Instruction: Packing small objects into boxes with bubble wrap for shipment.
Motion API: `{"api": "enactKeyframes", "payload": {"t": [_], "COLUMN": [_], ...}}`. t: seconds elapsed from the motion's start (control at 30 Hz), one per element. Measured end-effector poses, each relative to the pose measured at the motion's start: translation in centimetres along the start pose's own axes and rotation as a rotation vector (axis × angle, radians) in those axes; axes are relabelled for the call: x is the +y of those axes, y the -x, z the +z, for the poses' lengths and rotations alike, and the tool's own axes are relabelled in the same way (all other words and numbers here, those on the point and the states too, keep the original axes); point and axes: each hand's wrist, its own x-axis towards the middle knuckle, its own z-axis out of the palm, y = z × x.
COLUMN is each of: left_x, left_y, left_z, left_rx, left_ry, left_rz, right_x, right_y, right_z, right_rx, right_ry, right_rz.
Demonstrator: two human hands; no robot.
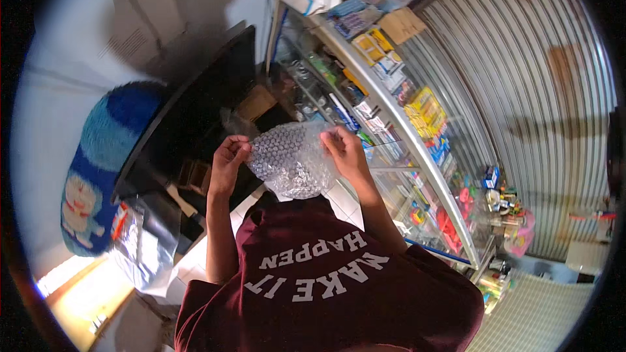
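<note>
A crumpled sheet of clear bubble wrap (288,156) is stretched between both hands in front of my dark red shirt. At its left edge, my left hand (231,159) pinches the plastic between thumb and fingers. My right hand (344,149) grips the opposite edge in the same way. The bubbles stand out sharply near the left hand; the lower middle is bunched and shiny. Whether anything lies inside the wrap, I cannot tell.
A glass display case with a metal frame (391,102) holding many small boxes stands to the right, before a corrugated shutter (513,58). On the left are a black table (195,88), a blue plush cushion (93,171) and a clear plastic bag (146,249).
</note>
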Motion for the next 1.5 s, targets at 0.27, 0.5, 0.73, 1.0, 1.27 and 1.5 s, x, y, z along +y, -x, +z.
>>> {"api": "enactKeyframes", "payload": {"t": [0.27, 0.5, 0.73, 1.0, 1.27, 1.5], "left_x": [1.5, 3.3, 7.2, 6.6, -0.8, -1.1], "left_y": [-7.6, -11.4, -15.8, -18.1, -20.2, -20.5], "left_z": [8.1, 15.3, 25.7, 33.9, 33.1, 34.2], "left_rx": [-0.169, -0.272, -0.313, -0.364, -0.665, -0.739], "left_ry": [-0.081, -0.337, -0.685, -0.688, -0.951, -1.022], "left_rz": [0.004, 0.101, 0.386, 0.94, 0.799, 0.749], "right_x": [1.6, 0.8, -3.5, -5.7, -3.0, -1.1], "right_y": [1.1, -1.6, -3.8, -0.8, 1.6, -1.3], "right_z": [-7.0, -14.1, -23.1, -31.3, -35.6, -36.2], "right_rx": [0.114, 0.139, 0.484, 0.342, 0.081, 0.332], "right_ry": [0.174, 0.072, 0.275, 0.228, 0.203, 0.508], "right_rz": [-0.08, -0.107, -0.346, -0.477, -0.13, -0.177]}}
